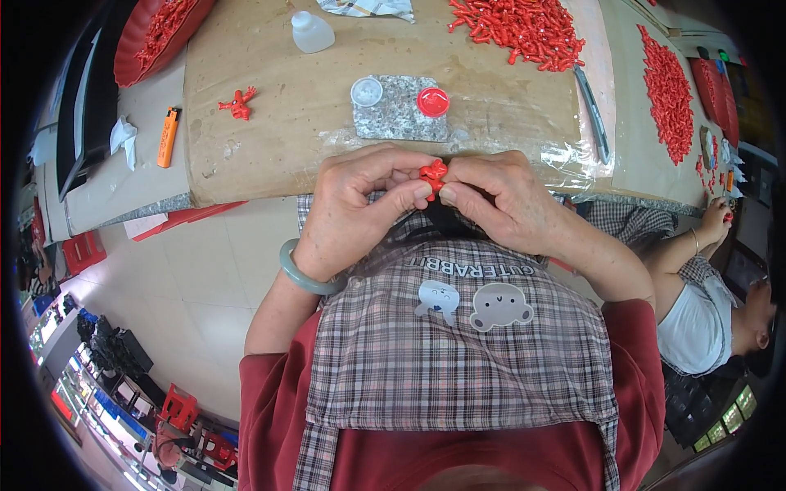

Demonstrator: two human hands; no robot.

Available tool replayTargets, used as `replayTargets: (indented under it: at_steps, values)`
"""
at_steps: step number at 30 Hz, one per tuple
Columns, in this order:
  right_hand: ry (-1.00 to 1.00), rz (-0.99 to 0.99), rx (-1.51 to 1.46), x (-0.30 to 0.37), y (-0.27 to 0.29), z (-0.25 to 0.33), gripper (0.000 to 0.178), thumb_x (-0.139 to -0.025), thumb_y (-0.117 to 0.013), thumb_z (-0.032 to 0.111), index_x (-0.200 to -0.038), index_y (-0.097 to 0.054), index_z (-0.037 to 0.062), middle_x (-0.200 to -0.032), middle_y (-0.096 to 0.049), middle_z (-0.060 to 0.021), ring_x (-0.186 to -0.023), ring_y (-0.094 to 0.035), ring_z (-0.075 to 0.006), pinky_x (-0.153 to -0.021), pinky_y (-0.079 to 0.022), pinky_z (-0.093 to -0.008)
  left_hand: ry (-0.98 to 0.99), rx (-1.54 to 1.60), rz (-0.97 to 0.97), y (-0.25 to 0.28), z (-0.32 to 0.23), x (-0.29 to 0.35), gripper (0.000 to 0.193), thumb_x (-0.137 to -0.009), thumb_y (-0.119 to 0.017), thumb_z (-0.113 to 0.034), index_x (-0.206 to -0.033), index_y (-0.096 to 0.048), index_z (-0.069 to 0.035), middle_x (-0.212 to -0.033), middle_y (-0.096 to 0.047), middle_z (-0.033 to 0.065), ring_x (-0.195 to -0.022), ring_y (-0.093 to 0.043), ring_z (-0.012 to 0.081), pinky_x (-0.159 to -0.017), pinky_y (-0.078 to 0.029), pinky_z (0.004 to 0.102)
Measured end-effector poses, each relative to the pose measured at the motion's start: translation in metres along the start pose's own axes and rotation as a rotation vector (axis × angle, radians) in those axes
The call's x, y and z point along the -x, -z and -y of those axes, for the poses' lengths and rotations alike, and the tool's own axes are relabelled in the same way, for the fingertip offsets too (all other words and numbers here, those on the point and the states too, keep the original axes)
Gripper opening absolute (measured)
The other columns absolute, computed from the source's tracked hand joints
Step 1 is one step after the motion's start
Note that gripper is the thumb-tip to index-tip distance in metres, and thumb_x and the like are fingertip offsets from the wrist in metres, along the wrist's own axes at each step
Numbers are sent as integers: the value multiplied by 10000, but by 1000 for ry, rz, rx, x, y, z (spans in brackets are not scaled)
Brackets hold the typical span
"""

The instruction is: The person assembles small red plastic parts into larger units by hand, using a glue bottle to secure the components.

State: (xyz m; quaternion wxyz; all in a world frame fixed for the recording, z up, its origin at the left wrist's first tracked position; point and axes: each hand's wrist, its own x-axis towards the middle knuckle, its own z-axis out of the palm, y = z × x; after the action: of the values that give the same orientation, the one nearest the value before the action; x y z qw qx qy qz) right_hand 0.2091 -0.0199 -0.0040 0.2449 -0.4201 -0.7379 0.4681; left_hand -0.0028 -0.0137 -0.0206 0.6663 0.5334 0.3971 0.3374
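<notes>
Just off the table's front edge, a small glossy red plastic figure (433, 172) is pinched between my two hands. My left hand (356, 196) has thumb and fingertips closed on its left side. From the other side my right hand (501, 200) grips it between thumb and forefinger. Fingers cover part of the figure. Beyond my hands lies a grey speckled stone slab (399, 114). It carries a round white cap-like dish (367, 92) on the left and a small dish of red liquid (433, 101) on the right. Another red figure (238, 104) rests on the cardboard, farther left.
A red pile of small parts (524, 31) lies at the back right, near a box cutter (591, 114). A clear squeeze bottle (312, 33) stands at the back. An orange lighter (169, 137), tissue (124, 142) and red tray (135, 72) are left. A co-worker's hand (717, 217) is at right.
</notes>
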Motion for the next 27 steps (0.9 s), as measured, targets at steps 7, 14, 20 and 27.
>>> replayTargets:
  at_steps: [7, 14, 20, 27]
  values:
    - [24, 39, -65, -3, 9, 3, 194, -953, -575, 163, -858, -613, -1, -641, -577, -123, -565, -574, -256, -552, -451, -370, 21, 90, 26, 3, -3, 2, 241, -887, -685, -26, -1119, -665, 37, -978, -681, 77, -837, -673, 120, -751, -558, 246]
    - [-85, 96, -225, -3, 16, -1, 208, -952, -583, 175, -850, -644, 4, -630, -587, -56, -548, -527, -135, -523, -411, -306, -19, 171, 15, 5, -7, -2, 330, -940, -635, -70, -1254, -600, 24, -989, -663, 63, -850, -636, 103, -780, -535, 235]
    - [-127, 151, -235, -5, 20, 0, 200, -939, -602, 181, -844, -664, 16, -623, -594, -36, -535, -491, -89, -491, -369, -274, 37, 166, 99, 4, -12, -5, 367, -942, -639, -77, -1287, -570, 27, -994, -663, 69, -892, -643, 112, -789, -536, 234]
    - [-274, 277, -298, -8, 27, 2, 171, -932, -612, 140, -826, -628, 7, -653, -556, 28, -573, -448, -41, -511, -343, -228, 122, 376, 170, 5, -4, -9, 278, -903, -684, -46, -1152, -588, 32, -990, -670, 86, -876, -672, 129, -786, -555, 249]
